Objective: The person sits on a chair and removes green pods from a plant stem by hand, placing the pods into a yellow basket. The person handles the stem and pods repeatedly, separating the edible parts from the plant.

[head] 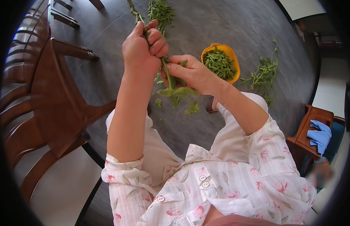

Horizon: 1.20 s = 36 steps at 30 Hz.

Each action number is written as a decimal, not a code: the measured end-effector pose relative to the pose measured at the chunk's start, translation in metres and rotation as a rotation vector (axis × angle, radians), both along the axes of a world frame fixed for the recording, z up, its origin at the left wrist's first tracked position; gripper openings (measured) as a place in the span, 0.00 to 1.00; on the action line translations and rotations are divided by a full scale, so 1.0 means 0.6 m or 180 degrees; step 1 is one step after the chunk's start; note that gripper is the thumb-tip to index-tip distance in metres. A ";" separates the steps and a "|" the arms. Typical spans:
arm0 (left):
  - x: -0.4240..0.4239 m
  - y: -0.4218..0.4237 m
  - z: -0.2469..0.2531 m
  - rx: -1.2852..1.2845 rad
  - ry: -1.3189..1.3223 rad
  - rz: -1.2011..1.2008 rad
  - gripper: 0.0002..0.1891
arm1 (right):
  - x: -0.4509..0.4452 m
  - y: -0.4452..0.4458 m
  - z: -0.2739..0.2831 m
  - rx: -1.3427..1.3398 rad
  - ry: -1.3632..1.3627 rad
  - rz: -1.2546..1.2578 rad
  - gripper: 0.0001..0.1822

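My left hand (145, 45) is closed around the stem of a leafy green plant (167, 75), whose upper end sticks out above the fist. Just below it, my right hand (191, 72) pinches the same plant among its leaves, thumb against the fingers. Leaves and perhaps pods droop under the right hand; its fingers partly hide them. Beyond my right forearm, a yellow plastic basket (236, 63) stands on the floor, holding a heap of small green pods (218, 62).
Cut green plants (160, 14) lie on the grey floor (118, 39) ahead, with more stems (265, 69) to the right. A brown wooden chair (55, 84) stands close on the left. At right, a blue cloth (319, 134) lies on wooden furniture (310, 124).
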<state>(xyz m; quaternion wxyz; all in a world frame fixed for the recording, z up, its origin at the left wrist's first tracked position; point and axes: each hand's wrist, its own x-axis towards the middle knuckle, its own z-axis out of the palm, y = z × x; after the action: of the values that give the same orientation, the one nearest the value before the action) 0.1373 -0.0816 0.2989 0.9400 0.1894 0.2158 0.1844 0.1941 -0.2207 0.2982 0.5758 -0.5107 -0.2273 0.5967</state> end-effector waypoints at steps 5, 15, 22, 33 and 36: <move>-0.005 0.002 0.001 0.0261 0.0159 0.0097 0.12 | -0.012 -0.006 0.012 0.0065 -0.0751 0.0334 0.12; -0.021 0.067 0.000 0.0516 -0.0395 0.0119 0.12 | 0.140 -0.076 -0.058 -0.0941 -0.3201 0.0009 0.11; -0.011 0.058 0.002 0.0504 -0.0397 0.0168 0.13 | 0.257 -0.174 -0.118 -0.2541 -0.4603 0.0204 0.18; 0.009 0.040 0.000 0.0275 -0.0064 0.0302 0.13 | 0.133 -0.082 0.010 0.0133 -0.1624 0.0423 0.15; 0.018 0.035 -0.004 0.0203 -0.0051 0.0300 0.13 | 0.103 -0.076 0.029 0.0318 -0.1242 0.0642 0.14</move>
<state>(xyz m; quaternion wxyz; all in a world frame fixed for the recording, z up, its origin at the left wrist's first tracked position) 0.1481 -0.0608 0.2965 0.9254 0.2074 0.2109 0.2368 0.2560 -0.2662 0.3154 0.4829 -0.5619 -0.4136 0.5291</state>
